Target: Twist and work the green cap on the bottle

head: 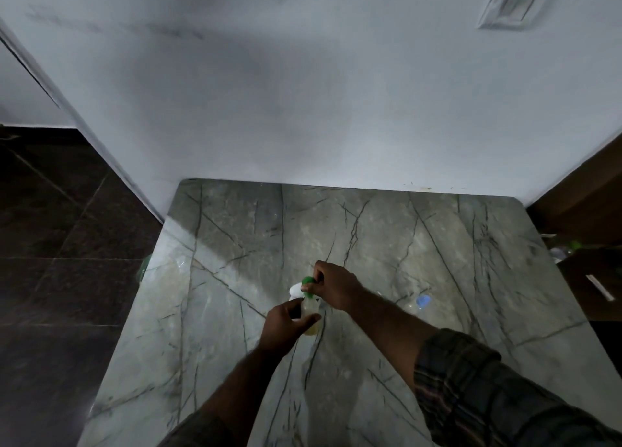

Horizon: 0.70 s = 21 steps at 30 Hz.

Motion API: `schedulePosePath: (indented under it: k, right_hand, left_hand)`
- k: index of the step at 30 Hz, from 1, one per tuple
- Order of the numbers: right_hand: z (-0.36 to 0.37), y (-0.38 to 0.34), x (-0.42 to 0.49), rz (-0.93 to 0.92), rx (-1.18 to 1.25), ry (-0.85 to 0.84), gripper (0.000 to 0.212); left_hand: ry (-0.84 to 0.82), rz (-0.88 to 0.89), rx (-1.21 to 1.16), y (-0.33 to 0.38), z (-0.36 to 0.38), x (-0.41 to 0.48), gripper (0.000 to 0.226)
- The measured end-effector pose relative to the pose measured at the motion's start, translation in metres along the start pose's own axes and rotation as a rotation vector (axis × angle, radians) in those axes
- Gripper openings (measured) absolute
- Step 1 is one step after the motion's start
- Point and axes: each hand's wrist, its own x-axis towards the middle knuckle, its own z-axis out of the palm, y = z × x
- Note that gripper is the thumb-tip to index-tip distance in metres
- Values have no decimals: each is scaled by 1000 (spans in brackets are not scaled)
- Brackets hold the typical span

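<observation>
Home interior: marble tabletop [370, 231], painted wall [303, 93], tiled floor [50, 244].

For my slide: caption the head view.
Left hand grips a small bottle while right hand pinches its green cap.

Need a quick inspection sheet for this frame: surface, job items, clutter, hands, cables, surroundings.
Surface: grey veined marble slab, against the wall.
Job's things: small clear bottle with yellowish liquid, green cap on top.
Clutter: blue cap on the slab, right of the bottle.
Grip: left hand holds the bottle body; right hand pinches the green cap.
Cables: nothing seen.
Surroundings: white wall, dark tiled floor, switch plate.
</observation>
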Motion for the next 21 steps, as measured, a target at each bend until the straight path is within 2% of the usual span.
schedulePosePath:
  k: [4,12,21]
  right_hand:
    - [-2,-3,1,15,10,-17,38]
    - [-2,-1,-1,34,43,21,45]
    - [3,0,-11,65,138,94,44]
  left_hand:
    - [-4,8,18,1,-3,0,24]
    - [35,1,30,-3,-3,0,39]
    - [36,4,56,3,-2,-7,38]
